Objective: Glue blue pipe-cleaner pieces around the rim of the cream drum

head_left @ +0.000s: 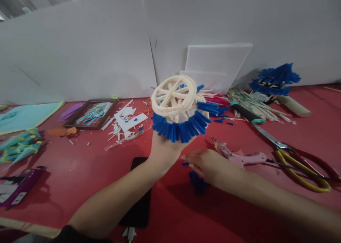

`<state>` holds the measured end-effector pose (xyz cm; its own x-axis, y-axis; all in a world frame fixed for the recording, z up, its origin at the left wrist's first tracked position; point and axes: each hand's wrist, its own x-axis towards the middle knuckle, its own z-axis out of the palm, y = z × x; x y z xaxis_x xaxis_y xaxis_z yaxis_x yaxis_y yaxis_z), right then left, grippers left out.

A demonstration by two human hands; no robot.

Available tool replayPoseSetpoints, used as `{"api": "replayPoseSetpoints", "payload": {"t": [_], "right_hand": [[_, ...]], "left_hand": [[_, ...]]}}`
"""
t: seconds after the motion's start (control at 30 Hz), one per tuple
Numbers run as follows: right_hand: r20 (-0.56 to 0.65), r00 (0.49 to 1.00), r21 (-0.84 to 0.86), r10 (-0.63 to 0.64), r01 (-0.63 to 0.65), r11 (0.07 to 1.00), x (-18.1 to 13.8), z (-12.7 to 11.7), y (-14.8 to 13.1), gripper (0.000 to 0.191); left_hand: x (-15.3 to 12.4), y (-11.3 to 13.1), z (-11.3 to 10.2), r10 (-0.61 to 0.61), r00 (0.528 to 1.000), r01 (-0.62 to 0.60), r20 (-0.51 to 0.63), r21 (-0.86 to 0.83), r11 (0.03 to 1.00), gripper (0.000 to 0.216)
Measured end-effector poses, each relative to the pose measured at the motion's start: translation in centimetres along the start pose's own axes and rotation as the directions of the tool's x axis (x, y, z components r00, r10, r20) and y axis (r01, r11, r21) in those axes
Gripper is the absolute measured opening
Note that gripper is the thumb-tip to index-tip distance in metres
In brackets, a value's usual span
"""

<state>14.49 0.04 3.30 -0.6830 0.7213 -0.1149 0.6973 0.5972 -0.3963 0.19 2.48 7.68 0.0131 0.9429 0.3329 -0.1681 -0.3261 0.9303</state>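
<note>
My left hand (165,152) is raised above the red table (80,172) and grips a round cream wheel-shaped craft piece (174,94) from below. A fringe of short blue strips (181,127) lines the wheel's lower rim. My right hand (210,165) lies low over the table just right of the left wrist, fingers curled down onto a small heap of blue strips (198,182). What the fingertips pinch is hidden.
A glue gun (239,157) and yellow-handled scissors (301,165) lie to the right. Sticks and pink straws (239,103), white foam boards (215,64), a blue-fringed piece (277,78), a framed craft (90,113), a black phone (138,200) and teal cones (21,143) lie around.
</note>
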Motion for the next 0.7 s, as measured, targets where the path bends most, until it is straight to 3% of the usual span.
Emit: {"api": "replayPoseSetpoints", "payload": {"t": [0.13,0.37,0.6,0.7], "right_hand": [[-0.13,0.99,0.05,-0.062,0.069,0.996,-0.7,-1.4,-0.3,0.022],[-0.308,0.944,0.132,-0.118,0.165,0.977,-2.7,-4.0,-0.3,0.017],[-0.39,0.912,0.16,-0.13,0.206,0.966,-5.1,-6.8,-1.6,0.016],[-0.517,0.846,0.097,-0.126,0.205,0.974,-7.3,-7.6,-1.9,0.015]], "left_hand": [[0.1,0.0,0.1,0.001,1.0,-0.001,0.009,0.006,1.0,0.056],[-0.3,-0.3,0.0,0.023,1.0,-0.023,-0.009,-0.003,1.0,0.06],[-0.2,0.5,0.1,0.027,0.999,-0.026,0.018,-0.031,0.999,0.058],[-0.2,0.5,-0.1,0.024,0.999,-0.022,0.04,-0.047,0.999,0.057]]}}
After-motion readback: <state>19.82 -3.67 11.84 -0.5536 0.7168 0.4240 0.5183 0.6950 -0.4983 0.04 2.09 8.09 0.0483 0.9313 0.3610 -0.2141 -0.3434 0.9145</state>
